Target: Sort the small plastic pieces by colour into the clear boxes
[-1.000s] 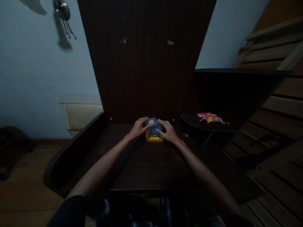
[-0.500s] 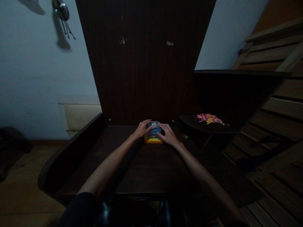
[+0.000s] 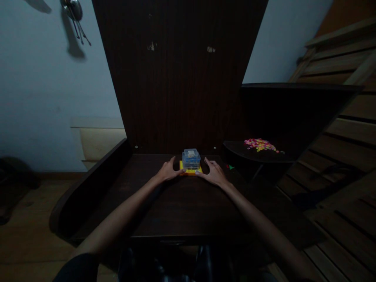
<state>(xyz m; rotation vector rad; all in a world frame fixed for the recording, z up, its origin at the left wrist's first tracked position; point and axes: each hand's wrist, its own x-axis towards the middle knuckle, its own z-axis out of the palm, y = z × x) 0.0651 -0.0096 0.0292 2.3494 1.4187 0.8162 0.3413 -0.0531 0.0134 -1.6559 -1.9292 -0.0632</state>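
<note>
A small clear blue plastic box point(image 3: 190, 158) stands on a flat yellow box point(image 3: 190, 171) at the far middle of the dark wooden desk point(image 3: 188, 203). My left hand point(image 3: 167, 171) lies flat on the desk just left of the stack, fingers spread, fingertips at the yellow box's edge. On the other side my right hand point(image 3: 214, 173) rests the same way, open, fingertips at the yellow box's right edge. Neither hand holds anything.
A pile of small pink and yellow pieces point(image 3: 259, 144) lies on a dark side shelf point(image 3: 252, 154) at the right. A tiny green piece point(image 3: 232, 167) sits near it. A tall dark back panel point(image 3: 179, 74) rises behind the desk. Wooden slats point(image 3: 340, 129) lean at the right.
Both hands came off the top of the blue box and moved down and outward onto the desk on either side of the stack. The box now shows uncovered.
</note>
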